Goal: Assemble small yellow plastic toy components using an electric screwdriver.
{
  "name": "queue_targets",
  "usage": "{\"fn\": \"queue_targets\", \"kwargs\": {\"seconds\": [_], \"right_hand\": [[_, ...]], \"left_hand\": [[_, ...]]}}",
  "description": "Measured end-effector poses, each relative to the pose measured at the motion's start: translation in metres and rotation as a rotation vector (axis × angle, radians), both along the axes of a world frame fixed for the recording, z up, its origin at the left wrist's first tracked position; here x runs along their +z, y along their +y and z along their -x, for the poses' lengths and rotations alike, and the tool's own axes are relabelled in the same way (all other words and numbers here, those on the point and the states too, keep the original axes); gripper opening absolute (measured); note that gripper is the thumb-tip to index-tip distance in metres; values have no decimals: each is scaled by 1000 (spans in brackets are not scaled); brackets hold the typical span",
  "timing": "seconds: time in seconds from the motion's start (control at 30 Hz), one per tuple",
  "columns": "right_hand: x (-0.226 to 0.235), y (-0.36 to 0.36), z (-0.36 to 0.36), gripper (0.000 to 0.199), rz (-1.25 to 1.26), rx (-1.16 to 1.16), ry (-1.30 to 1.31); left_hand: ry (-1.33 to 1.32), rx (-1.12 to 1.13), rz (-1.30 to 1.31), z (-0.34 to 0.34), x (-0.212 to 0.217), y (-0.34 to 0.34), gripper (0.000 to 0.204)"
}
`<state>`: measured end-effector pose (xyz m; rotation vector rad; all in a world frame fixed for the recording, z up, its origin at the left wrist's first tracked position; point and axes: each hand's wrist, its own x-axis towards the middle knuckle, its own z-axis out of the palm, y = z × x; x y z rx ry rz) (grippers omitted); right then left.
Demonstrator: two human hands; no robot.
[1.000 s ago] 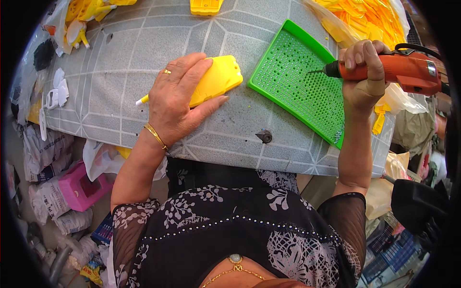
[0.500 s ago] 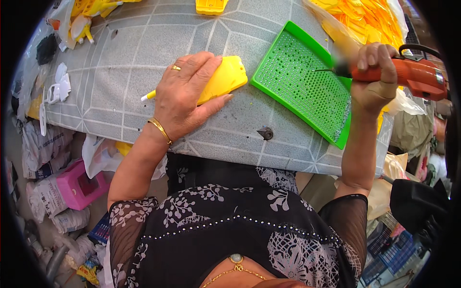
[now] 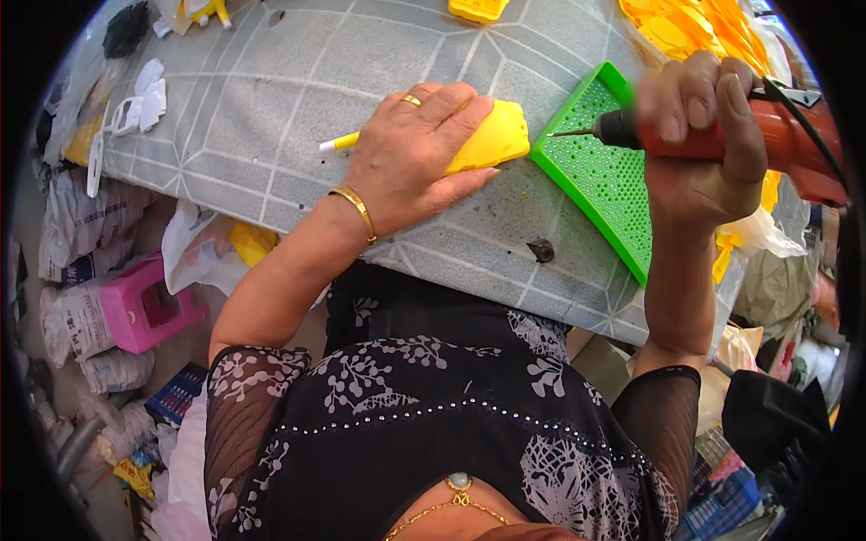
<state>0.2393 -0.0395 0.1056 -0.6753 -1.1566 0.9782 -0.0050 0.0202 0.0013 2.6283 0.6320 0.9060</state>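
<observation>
My left hand (image 3: 410,158) lies over a yellow plastic casing (image 3: 494,140), its fingers and thumb clasping it against the table. From the casing's far side, left of my fingers, pokes a yellow rod with a white tip (image 3: 338,143). My right hand (image 3: 704,140) is wrapped round a red electric screwdriver (image 3: 780,135), held level above the green perforated tray (image 3: 591,212). Its thin bit points left toward the casing, a short gap away. Something small and light shows at the bit's tip, too small to name.
The table (image 3: 298,90) has a grey patterned cover. Yellow parts (image 3: 686,27) are heaped at the far right, and another yellow casing (image 3: 478,9) lies at the far edge. White plastic pieces (image 3: 144,104) sit at left. A small dark cone-like object (image 3: 541,250) is near the front edge.
The screwdriver has swung left from over the tray's middle, so its bit now points across the tray's left corner near the casing. My left hand still holds the casing. The whole view has shifted.
</observation>
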Motion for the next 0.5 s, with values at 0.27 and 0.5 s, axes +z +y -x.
{"fn": "queue_targets", "kwargs": {"seconds": [0.27, 0.5], "right_hand": [[-7, 12, 15, 17, 44, -6, 16], [-14, 15, 14, 19, 44, -1, 22]], "left_hand": [[-27, 6, -35, 1, -4, 1, 63], [-27, 6, -38, 1, -4, 1, 64]]}}
